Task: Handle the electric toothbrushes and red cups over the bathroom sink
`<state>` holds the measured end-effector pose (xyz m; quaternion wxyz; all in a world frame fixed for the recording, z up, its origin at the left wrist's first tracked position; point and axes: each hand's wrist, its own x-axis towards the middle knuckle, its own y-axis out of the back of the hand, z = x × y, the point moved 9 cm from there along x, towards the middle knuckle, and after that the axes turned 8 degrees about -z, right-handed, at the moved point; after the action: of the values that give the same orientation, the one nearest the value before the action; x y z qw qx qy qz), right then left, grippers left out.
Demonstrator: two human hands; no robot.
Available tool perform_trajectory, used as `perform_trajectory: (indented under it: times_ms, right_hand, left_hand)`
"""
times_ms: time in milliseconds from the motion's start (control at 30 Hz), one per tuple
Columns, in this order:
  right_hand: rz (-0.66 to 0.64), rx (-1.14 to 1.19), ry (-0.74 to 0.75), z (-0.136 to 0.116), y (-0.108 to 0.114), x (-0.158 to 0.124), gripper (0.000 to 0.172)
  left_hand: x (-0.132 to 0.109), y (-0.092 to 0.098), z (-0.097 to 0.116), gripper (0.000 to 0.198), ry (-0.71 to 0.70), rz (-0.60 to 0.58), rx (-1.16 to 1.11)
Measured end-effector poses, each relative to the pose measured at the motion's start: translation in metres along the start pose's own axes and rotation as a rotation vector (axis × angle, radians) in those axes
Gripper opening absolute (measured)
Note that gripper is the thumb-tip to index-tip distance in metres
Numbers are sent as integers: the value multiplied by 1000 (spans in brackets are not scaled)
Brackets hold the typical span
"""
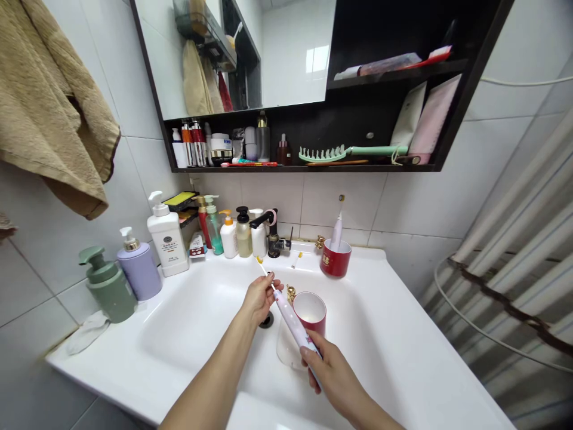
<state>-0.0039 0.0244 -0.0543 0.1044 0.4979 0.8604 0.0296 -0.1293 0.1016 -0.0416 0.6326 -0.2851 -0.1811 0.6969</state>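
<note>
Over the white sink basin (188, 316), I hold a pale pink electric toothbrush (290, 316) at a slant. My right hand (329, 364) is wrapped round the lower part of its handle. Higher up, my left hand (259, 298) pinches the slim white brush head (264, 269), which has yellow bristles, near where it meets the handle. Behind the handle, a red cup (316, 322) with a gold handle stands in the basin near the drain (267, 321). On the back ledge lies a small loose brush head (296, 258).
Another electric toothbrush (337, 230) stands in a red cup (335, 263) at the back right. Beside the black faucet (271, 233), several pump bottles line the ledge, with a white bottle (168, 239) further left. A dark cabinet shelf (268, 169) overhangs the back.
</note>
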Motion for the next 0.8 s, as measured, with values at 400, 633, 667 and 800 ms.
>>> perform_trajectory:
  times_ms: [400,633,667,800]
  right_hand:
    - [27,68,-24,1,1,-1,31]
    - [67,124,6,-3,4,-1,35]
    - [68,127,1,-2,4,-1,35]
    - [45,147,-15,-1,1,-1,33]
  left_hand:
    - [-4,-15,-3,6,8,-111,37]
    - [-7,-26,-5,7,5,-174,6]
    - [-7,-26,-6,6,10,-181,6]
    - [-7,-28,-8,7,29,-218,-18]
